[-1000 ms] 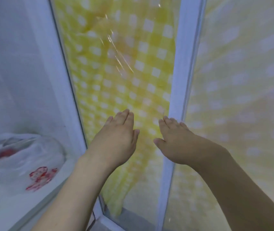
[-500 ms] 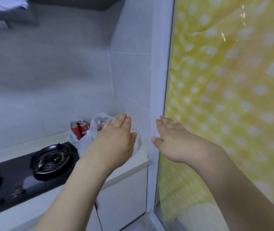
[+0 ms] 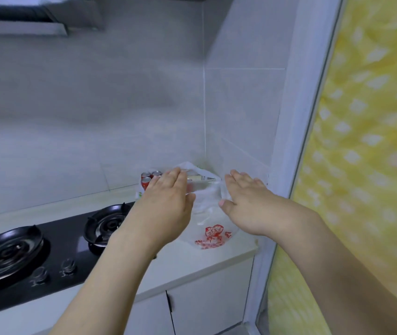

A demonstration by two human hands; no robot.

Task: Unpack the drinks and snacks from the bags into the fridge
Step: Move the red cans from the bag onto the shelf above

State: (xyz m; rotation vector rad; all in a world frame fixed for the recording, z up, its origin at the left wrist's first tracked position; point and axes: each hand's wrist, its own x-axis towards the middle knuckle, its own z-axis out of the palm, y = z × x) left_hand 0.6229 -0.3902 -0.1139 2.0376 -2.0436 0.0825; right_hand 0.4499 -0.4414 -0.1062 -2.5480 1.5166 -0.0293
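Both hands were out in front, palms down, over the corner of the pale surface. The left hand had its fingers straight and held together, gripping nothing. The right hand matched it: fingers stretched forward, thumb out to the side, nothing held.

The white plastic bag sat between the two hands and just beyond the fingertips, tucked into the tiled corner. Its crumpled top edge showed in the gap between the hands, and its red-printed front lay below and between the wrists. Whether either hand actually touched the plastic could not be told; the left hand's fingers overlapped the bag's left edge in the view, and the right hand's thumb sat right at its right side.

The red cans stood just beyond the left hand's fingertips, to their left, close against the bag. They were partly hidden behind that hand.

Further left of the left forearm, the black gas hob lay on the surface, well apart from the bag. To the right of the right arm hung a yellow checked curtain behind a white frame.
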